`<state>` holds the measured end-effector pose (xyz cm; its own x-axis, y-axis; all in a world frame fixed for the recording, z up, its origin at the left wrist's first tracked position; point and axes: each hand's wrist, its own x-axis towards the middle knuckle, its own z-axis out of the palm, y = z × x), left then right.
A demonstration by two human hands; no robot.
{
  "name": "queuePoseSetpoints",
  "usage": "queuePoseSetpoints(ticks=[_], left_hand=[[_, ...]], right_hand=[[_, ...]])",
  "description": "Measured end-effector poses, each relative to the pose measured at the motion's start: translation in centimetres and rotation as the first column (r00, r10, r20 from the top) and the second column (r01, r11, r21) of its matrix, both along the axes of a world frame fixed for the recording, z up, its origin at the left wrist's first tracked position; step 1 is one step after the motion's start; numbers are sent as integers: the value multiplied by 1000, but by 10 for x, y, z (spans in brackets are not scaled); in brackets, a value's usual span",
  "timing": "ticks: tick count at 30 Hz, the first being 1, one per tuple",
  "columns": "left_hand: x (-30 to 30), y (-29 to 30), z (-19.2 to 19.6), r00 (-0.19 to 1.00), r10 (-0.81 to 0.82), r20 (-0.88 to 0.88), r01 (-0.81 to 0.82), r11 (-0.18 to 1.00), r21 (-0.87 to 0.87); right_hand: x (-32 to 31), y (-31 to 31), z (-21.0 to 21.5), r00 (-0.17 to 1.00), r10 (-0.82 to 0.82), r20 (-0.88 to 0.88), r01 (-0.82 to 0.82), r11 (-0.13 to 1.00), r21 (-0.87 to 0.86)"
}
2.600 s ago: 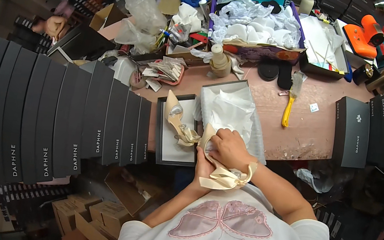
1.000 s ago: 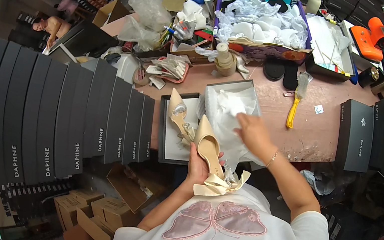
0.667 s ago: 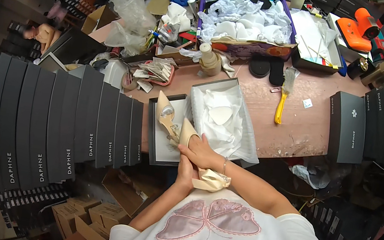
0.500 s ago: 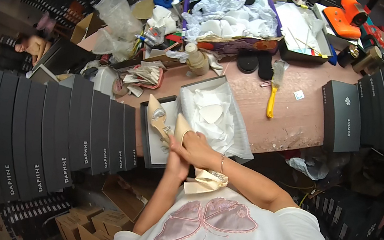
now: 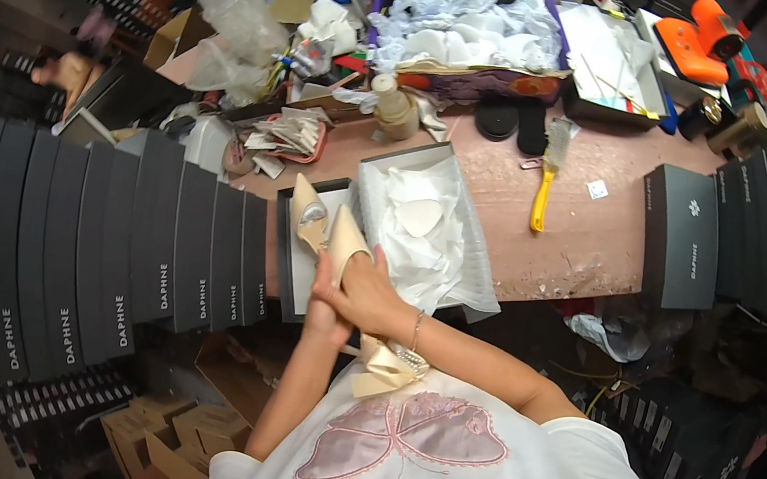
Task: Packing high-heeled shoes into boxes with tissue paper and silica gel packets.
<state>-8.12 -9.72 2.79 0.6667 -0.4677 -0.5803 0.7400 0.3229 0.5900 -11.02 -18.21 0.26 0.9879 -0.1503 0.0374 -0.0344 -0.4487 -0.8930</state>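
At the worktop's (image 5: 597, 235) front edge, the left hand (image 5: 324, 301) is gripping 1 beige shoe (image 5: 345, 233) by its side. The right hand (image 5: 375, 291) is resting over its opening, fingertips hidden, grasp uncertain. The step seems to be involving the shoe's inside, probably calling next for a steady left grip. 2 boxes (image 5: 415, 155) are crowding the edge; room is opening rightward, around the brush (image 5: 543, 193).
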Motion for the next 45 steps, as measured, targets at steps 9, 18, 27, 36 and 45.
queuePoseSetpoints(ticks=[9,18,27,36,45], left_hand=[[-12,43,-17,992,20,-127,-2,990,144],[-16,41,-12,971,156,-179,-165,986,-38],[-41,26,-20,975,219,-35,-215,973,82],[-61,46,-25,956,197,-218,-187,980,64],[-29,25,-20,977,-51,-208,41,998,-51]], right_hand=[[-66,-41,15,774,633,6,-572,695,435],[34,-103,34,946,293,-138,-254,936,243],[7,19,-32,954,292,-69,-295,955,-34],[-50,-22,-13,819,559,-129,-450,766,458],[53,-137,-79,972,224,-69,-206,678,-706]])
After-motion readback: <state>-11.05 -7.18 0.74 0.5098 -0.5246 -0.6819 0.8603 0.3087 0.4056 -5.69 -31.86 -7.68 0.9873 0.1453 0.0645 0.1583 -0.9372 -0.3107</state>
